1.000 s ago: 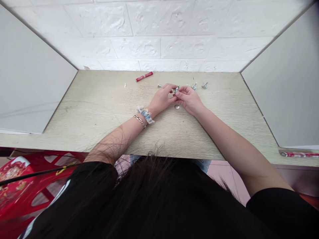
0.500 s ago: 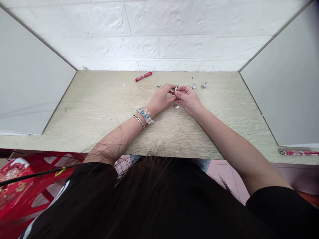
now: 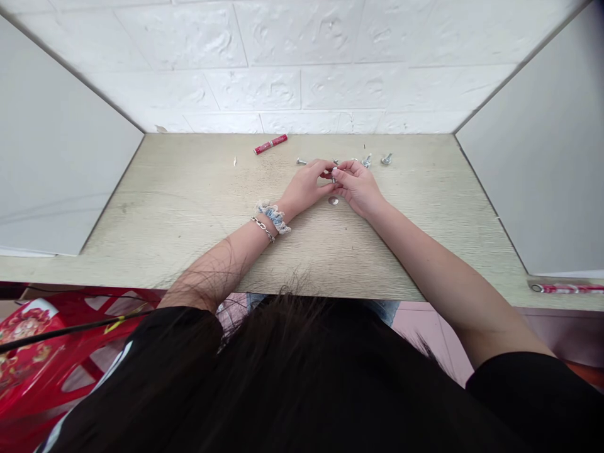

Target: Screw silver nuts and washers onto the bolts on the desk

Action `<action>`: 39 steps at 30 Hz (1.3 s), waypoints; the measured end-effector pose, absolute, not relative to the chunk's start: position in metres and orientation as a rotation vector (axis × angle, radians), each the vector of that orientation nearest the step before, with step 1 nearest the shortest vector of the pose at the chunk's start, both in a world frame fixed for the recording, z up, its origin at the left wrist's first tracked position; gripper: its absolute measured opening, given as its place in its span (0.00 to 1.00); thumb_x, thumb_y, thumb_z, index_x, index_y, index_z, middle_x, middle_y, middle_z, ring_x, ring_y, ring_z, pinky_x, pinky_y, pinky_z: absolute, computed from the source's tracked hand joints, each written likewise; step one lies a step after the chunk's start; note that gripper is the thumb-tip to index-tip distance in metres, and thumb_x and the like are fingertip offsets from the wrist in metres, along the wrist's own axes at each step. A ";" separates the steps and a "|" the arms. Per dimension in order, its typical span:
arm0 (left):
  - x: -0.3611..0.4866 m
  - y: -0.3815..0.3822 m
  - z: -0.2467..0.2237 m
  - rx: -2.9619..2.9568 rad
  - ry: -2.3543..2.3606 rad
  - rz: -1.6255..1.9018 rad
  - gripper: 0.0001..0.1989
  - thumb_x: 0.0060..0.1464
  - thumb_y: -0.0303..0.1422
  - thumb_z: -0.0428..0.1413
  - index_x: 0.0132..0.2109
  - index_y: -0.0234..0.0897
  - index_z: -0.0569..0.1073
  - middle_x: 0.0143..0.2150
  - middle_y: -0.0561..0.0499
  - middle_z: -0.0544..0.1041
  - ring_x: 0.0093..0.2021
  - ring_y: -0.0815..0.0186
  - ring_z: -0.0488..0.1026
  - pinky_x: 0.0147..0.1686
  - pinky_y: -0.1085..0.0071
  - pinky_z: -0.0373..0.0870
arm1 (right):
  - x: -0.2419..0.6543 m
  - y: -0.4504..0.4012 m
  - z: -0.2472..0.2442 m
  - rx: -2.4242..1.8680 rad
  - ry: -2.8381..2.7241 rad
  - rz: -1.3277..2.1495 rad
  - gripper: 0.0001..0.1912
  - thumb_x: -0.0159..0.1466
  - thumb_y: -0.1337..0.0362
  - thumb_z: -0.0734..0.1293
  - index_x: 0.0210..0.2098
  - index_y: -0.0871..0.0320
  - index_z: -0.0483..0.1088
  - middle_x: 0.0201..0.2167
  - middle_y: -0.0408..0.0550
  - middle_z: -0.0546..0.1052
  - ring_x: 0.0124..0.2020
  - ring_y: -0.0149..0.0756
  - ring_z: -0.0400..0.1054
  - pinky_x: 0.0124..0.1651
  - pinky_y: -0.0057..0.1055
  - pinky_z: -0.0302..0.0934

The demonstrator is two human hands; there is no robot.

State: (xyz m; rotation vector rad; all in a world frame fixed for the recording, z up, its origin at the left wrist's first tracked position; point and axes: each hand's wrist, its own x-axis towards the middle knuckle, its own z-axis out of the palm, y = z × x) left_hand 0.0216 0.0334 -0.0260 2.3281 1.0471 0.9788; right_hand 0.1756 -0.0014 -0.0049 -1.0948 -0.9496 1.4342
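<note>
My left hand (image 3: 306, 185) and my right hand (image 3: 359, 187) meet over the desk, fingertips pinched around a small silver bolt (image 3: 334, 179). Fingers cover most of the bolt, so any part fitted on it is hidden. On the desk just below my fingertips lies a round metal washer (image 3: 333, 201). A loose bolt (image 3: 301, 162) rests beyond my left hand. Past my right hand stand two bolts fitted with washers, one close to the fingers (image 3: 367, 161) and another bolt (image 3: 387, 159) farther right.
A red patterned tube (image 3: 270, 145) lies near the white brick-pattern wall (image 3: 274, 88), with a small white scrap (image 3: 234, 162) to its left. Grey panels (image 3: 61, 145) border the desk (image 3: 189, 201) on both sides. Another red tube (image 3: 570, 289) sits at the right front edge.
Both hands stay in nearly the same place. My right thumb and fingers have shifted slightly on the bolt, and its shank now shows below the thumb.
</note>
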 end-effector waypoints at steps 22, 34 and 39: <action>0.023 0.030 -0.023 2.325 1.080 0.913 0.15 0.60 0.24 0.62 0.54 0.35 0.75 0.52 0.47 0.81 0.50 0.65 0.78 0.53 0.68 0.74 | 0.176 0.003 -0.013 -1.024 -0.914 1.431 0.17 0.57 0.71 0.77 0.31 0.55 0.64 0.29 0.39 0.77 0.38 0.30 0.77 0.32 0.24 0.69; 0.022 0.025 -0.017 2.249 1.048 0.779 0.17 0.64 0.26 0.57 0.59 0.35 0.71 0.46 0.48 0.81 0.42 0.66 0.78 0.48 0.68 0.75 | 0.175 0.004 -0.003 -1.175 -0.834 1.482 0.10 0.71 0.70 0.66 0.35 0.55 0.62 0.27 0.36 0.74 0.24 0.22 0.69 0.30 0.21 0.66; 0.022 0.023 -0.015 2.244 1.053 0.756 0.18 0.65 0.27 0.55 0.61 0.35 0.70 0.46 0.47 0.81 0.44 0.63 0.79 0.50 0.66 0.75 | 0.173 0.001 0.003 -1.204 -0.810 1.479 0.10 0.72 0.72 0.63 0.34 0.55 0.61 0.26 0.35 0.73 0.23 0.21 0.69 0.30 0.20 0.66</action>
